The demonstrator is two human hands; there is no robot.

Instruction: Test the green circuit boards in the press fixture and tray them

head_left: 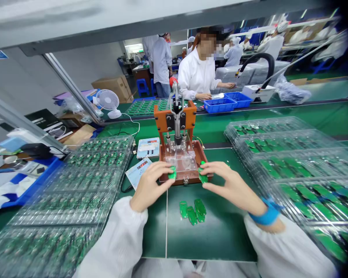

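My left hand [153, 180] grips a small green circuit board [172, 173] between thumb and fingers, at the front left of an orange-framed test press [175, 119]. Opposite it, my right hand [224, 178] pinches another green circuit board [203, 175] by the press's front right corner. A clear plastic plate [179, 158] lies in the press's brown box, below the metal toggle clamp [176, 96]. On the green mat between my forearms lie several loose green boards [192, 211], some overlapping. My fingers partly hide both held boards.
Stacked clear trays of green boards stand left [84, 189] and right [258, 150]. Two meters with red digits [147, 148] sit left of the press. Beyond are a white fan [108, 101], blue bins [220, 105] and a co-worker in white [195, 73]. A shelf beam [162, 27] crosses overhead.
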